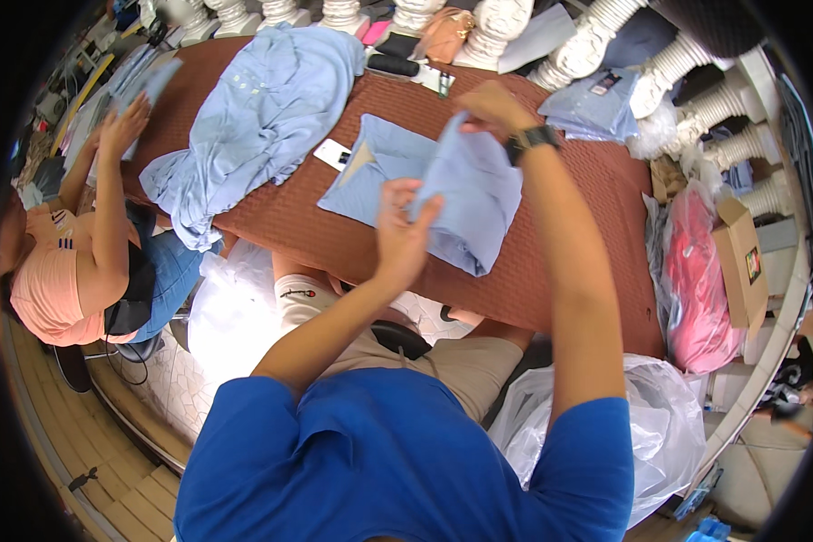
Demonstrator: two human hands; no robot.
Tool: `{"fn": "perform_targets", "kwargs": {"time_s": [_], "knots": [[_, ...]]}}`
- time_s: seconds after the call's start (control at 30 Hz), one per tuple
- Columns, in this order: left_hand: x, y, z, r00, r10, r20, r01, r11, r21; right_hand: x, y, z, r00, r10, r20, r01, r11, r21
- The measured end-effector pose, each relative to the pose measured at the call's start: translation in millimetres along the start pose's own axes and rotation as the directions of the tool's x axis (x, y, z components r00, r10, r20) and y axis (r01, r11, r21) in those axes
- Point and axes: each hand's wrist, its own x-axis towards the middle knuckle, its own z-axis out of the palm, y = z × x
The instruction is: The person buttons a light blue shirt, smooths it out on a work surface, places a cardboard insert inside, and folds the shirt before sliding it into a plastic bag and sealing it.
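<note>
A light blue shirt [474,194], partly folded, lies in front of me on the brown quilted table cover [596,226]. My right hand [495,107], with a dark watch at the wrist, grips the raised far edge of its right-hand part. My left hand [401,233] rests against the fold in the middle, thumb and fingers apart. Left of that hand, the shirt's other part lies flat, and a beige patch [360,166] shows in it. A white card [332,154] sits at its left edge.
A loose light blue shirt [266,117] spreads over the table to the left. Another person [72,262] handles blue cloth there. White ornate columns [497,32] line the back. A packed blue shirt [596,104] lies back right; a cardboard box [741,262] and pink bagged goods [700,280] stand right.
</note>
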Motion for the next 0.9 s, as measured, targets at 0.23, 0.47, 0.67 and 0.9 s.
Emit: {"fn": "perform_targets", "kwargs": {"time_s": [0.23, 0.47, 0.67, 0.9], "knots": [[54, -9, -147, 0.894, -0.413, -0.177, 0.449, 0.829, 0.334, 85, 4, 148, 0.916, 0.298, 0.267, -0.338, 0.934, 0.118], [66, -18, -155, 0.952, -0.306, -0.026, 0.263, 0.768, 0.583, 96, -20, 115, 0.897, 0.212, 0.388, 0.074, 0.793, -0.605], [44, 3, -112, 0.872, -0.47, -0.139, 0.483, 0.872, 0.077, 68, 11, 99, 0.932, -0.188, 0.311, 0.216, 0.975, -0.059], [28, 43, -49, 0.882, -0.46, 0.103, 0.461, 0.794, -0.397, 16, 22, 91, 0.789, -0.561, -0.25, 0.544, 0.827, -0.141]]}}
